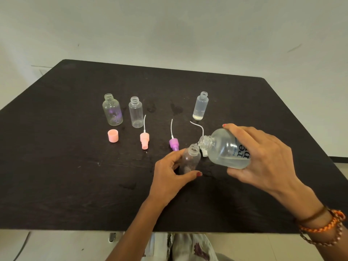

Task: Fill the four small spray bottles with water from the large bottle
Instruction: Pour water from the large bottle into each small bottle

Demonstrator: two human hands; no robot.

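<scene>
Right, the large bottle [225, 148] is tipped, mouth at the neck of the small bottle [190, 159] I'm steadying near the table's [56, 166] front. My right hand [263, 159] wraps the big one; my left hand [169, 172] pinches the small one. Far right bottle [201, 106] shows a little liquid, two left bottles [124, 111] look empty, so most filling remains, I reckon.

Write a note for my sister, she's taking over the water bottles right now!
Left hand holds a small bottle on the table. Right hand tips the large bottle, mouth at the small one's mouth.
Far right bottle has a little water at the bottom. The two left bottles look empty.
All are uncapped; the sprayers and pink cap lie on the table.
Left: fill all four.
</scene>
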